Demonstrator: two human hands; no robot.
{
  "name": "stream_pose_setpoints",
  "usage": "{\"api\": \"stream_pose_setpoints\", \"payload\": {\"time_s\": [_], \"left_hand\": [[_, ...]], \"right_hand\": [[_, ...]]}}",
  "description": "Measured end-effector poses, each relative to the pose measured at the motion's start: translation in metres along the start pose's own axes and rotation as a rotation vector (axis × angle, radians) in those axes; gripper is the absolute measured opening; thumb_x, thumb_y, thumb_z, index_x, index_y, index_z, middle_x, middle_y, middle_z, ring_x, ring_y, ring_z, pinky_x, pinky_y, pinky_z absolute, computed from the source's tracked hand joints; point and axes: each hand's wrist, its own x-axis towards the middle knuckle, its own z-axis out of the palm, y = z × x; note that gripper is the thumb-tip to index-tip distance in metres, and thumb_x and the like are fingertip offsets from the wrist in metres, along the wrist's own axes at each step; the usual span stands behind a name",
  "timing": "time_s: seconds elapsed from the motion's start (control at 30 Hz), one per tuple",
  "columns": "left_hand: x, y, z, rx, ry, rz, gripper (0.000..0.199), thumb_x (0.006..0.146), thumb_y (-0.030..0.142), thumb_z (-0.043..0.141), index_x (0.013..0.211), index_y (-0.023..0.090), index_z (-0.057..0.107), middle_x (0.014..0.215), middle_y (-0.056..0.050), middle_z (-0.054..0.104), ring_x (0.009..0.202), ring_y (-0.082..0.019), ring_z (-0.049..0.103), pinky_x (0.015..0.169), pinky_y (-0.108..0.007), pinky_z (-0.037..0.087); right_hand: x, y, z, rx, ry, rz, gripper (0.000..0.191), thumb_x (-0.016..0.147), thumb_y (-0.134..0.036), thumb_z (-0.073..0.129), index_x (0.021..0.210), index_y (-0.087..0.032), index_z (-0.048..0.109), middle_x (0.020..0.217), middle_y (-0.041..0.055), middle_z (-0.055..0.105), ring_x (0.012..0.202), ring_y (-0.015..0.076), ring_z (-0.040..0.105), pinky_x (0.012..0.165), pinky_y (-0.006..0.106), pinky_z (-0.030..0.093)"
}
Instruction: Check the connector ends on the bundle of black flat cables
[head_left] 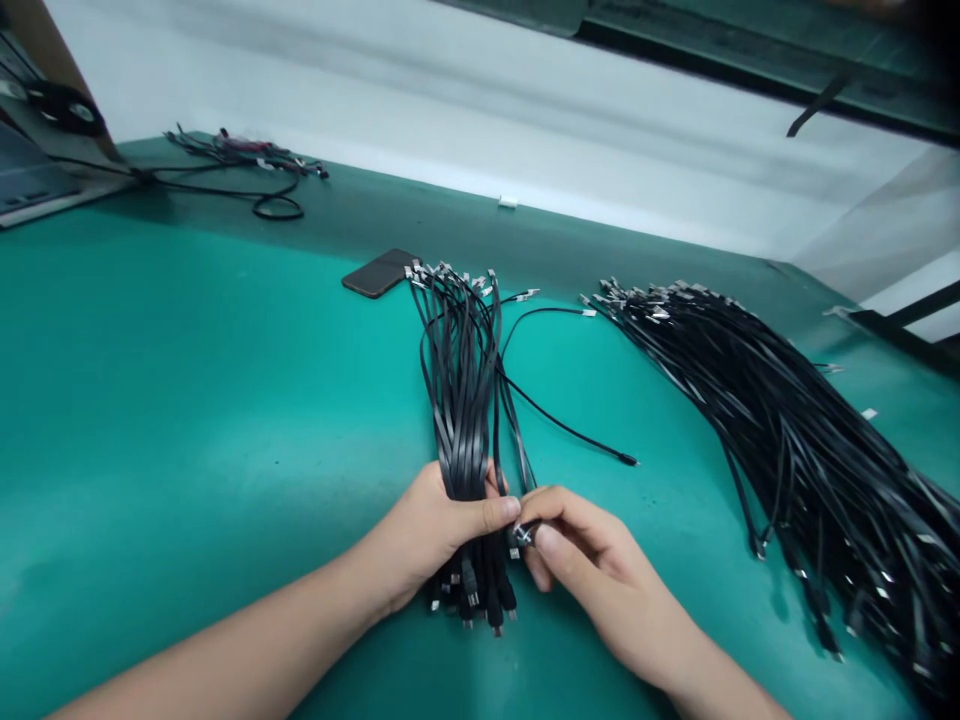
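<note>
A bundle of black USB cables lies lengthwise in front of me, its silver plugs fanned out at the far end. My left hand is wrapped round the bundle near its close end, where several black connectors hang below the grip. Just to the right, my right hand pinches the connector end of a cable between thumb and fingers, close to the left thumb. One loose cable trails off to the right of the bundle, its black tip resting on the green mat.
A larger heap of black cables spreads along the right side. A dark phone lies beyond the bundle. More tangled cables lie at the back left, near a grey device. A dark green shelf overhangs the back of the green table.
</note>
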Motion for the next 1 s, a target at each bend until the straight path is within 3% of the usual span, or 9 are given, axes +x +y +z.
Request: {"api": "stream_pose_setpoints", "payload": {"time_s": [0.17,0.27,0.33,0.43,0.57,0.67,0.83,1.0], "left_hand": [[-0.0024,0.0042,0.0018,0.003,-0.003,0.01,0.033,0.072,0.037,0.086,0.073,0.017,0.06,0.065,0.006,0.052,0.065,-0.01,0.046,0.063,-0.022,0.036],[-0.0033,0.0064,0.0015,-0.017,-0.08,-0.031,0.033,0.078,0.044,0.081,0.079,0.016,0.062,0.067,0.004,0.058,0.066,-0.011,0.052,0.066,-0.023,0.04],[-0.0028,0.0068,0.0013,-0.07,-0.128,-0.081,0.037,0.074,0.045,0.084,0.087,0.016,0.063,0.07,0.003,0.063,0.068,-0.012,0.059,0.069,-0.025,0.045],[-0.0008,0.0056,0.0013,-0.125,-0.148,-0.096,0.042,0.068,0.036,0.09,0.092,0.015,0.063,0.075,0.001,0.068,0.071,-0.014,0.065,0.073,-0.027,0.05],[0.0007,0.003,0.0011,-0.122,-0.173,-0.071,0.033,0.068,0.023,0.089,0.086,0.015,0.063,0.071,0.002,0.069,0.067,-0.012,0.064,0.07,-0.024,0.049],[0.0005,0.0021,0.0011,-0.1,-0.123,-0.075,0.029,0.068,0.02,0.087,0.083,0.015,0.063,0.067,0.003,0.068,0.065,-0.011,0.064,0.067,-0.022,0.049],[0.0017,0.0,0.0021,-0.026,-0.021,-0.094,0.024,0.07,0.021,0.083,0.08,0.016,0.062,0.066,0.003,0.067,0.066,-0.013,0.066,0.069,-0.025,0.052],[0.0029,-0.001,0.0023,0.049,0.069,-0.124,0.025,0.067,0.02,0.083,0.08,0.018,0.062,0.066,0.004,0.069,0.066,-0.014,0.066,0.067,-0.027,0.05]], "right_hand": [[0.0008,-0.0045,-0.0034,-0.17,-0.059,-0.105,0.019,0.101,-0.033,0.054,0.094,-0.021,0.068,0.09,0.0042,0.065,0.081,0.0182,0.058,0.071,0.031,0.046],[0.0008,-0.0026,-0.0042,-0.17,-0.01,-0.139,0.015,0.101,-0.026,0.053,0.096,-0.021,0.066,0.091,0.0043,0.067,0.083,0.0183,0.061,0.075,0.032,0.048],[0.0014,-0.0003,-0.0043,-0.165,0.025,-0.17,0.014,0.101,-0.024,0.052,0.096,-0.022,0.065,0.09,0.0037,0.067,0.082,0.0181,0.062,0.076,0.032,0.048],[0.003,0.0021,-0.0042,-0.194,0.072,-0.215,0.013,0.101,-0.023,0.052,0.097,-0.022,0.065,0.089,0.0031,0.066,0.081,0.0176,0.062,0.073,0.031,0.048],[0.0046,0.0026,-0.0041,-0.237,0.048,-0.237,0.012,0.1,-0.021,0.053,0.099,-0.023,0.065,0.09,0.003,0.067,0.082,0.0177,0.062,0.075,0.031,0.049],[0.0052,0.0031,-0.0051,-0.231,0.075,-0.203,0.013,0.101,-0.023,0.053,0.099,-0.022,0.066,0.089,0.0029,0.068,0.079,0.0167,0.062,0.072,0.03,0.05],[0.0065,0.0051,-0.007,-0.288,0.275,-0.004,0.02,0.1,-0.032,0.051,0.092,-0.02,0.065,0.07,0.0,0.063,0.057,0.0137,0.056,0.051,0.024,0.045],[0.0068,0.0025,-0.0053,-0.344,0.245,-0.001,0.022,0.096,-0.031,0.055,0.081,-0.019,0.066,0.058,-0.0031,0.056,0.047,0.0108,0.048,0.042,0.022,0.036]]}}
